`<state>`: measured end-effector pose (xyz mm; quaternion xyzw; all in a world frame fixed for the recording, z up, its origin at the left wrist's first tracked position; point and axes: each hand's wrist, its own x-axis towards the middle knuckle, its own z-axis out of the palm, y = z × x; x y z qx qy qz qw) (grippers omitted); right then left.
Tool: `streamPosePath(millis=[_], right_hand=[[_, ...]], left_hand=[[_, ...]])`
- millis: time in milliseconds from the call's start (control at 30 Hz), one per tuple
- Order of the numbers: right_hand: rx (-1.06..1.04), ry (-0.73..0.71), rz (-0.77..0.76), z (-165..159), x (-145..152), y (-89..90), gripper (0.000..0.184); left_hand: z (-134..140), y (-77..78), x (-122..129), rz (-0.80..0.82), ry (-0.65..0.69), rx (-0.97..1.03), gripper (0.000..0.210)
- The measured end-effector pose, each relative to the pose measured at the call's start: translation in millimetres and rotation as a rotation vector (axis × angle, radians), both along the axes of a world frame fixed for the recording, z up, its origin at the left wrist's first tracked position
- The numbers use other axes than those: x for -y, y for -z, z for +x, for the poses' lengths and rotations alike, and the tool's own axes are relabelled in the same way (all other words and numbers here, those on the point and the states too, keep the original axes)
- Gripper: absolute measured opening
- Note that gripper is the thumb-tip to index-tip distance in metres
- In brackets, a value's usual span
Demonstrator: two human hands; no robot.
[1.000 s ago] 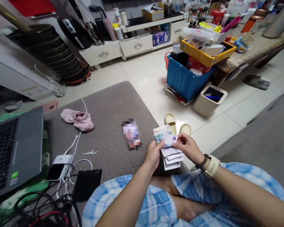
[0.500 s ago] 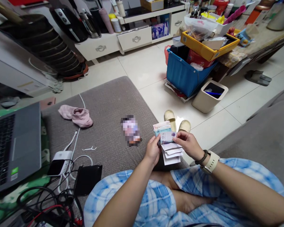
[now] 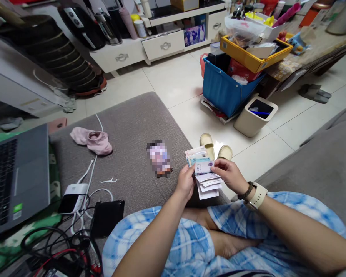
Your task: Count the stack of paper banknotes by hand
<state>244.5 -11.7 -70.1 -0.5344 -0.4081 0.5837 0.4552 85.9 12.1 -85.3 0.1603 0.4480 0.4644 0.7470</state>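
Note:
A fanned bundle of banknotes [image 3: 209, 181] is held above the edge of the grey couch, in front of my crossed legs. My left hand [image 3: 187, 180] is closed around its left side, thumb on top. With thumb and finger, my right hand [image 3: 229, 174] pinches the right end of a pale purple note [image 3: 203, 167] in the middle of the bundle. Bluish and pinkish notes stick out beyond it, and paler ones hang towards me. Left of the hands, a blurred-out colourful item [image 3: 159, 158] lies on the couch.
On the couch [image 3: 135, 119] are pink socks [image 3: 92, 141], a white floss pick [image 3: 108, 180], a black wallet-like item [image 3: 107, 218], tangled cables and a laptop [image 3: 20, 181]. Beige slippers [image 3: 207, 143], a bin [image 3: 255, 117] and a loaded blue box [image 3: 227, 90] stand on the floor.
The hands stay nearly still on the banknotes. The far notes in the bundle have shifted slightly left, and the view has moved very slightly.

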Motion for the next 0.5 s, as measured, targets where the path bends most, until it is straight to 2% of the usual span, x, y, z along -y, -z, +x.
streamPosePath(millis=[233, 500], right_hand=[[-0.022, -0.002, 0.03, -0.3, 0.5, -2.0, 0.027], [-0.009, -0.012, 0.033, -1.4, 1.3, -10.9, 0.034]], left_hand=[[0.4, -2.1, -1.3, 0.011, -0.009, -0.001, 0.033], [-1.0, -3.6, -1.4, 0.002, -0.016, 0.003, 0.037]])
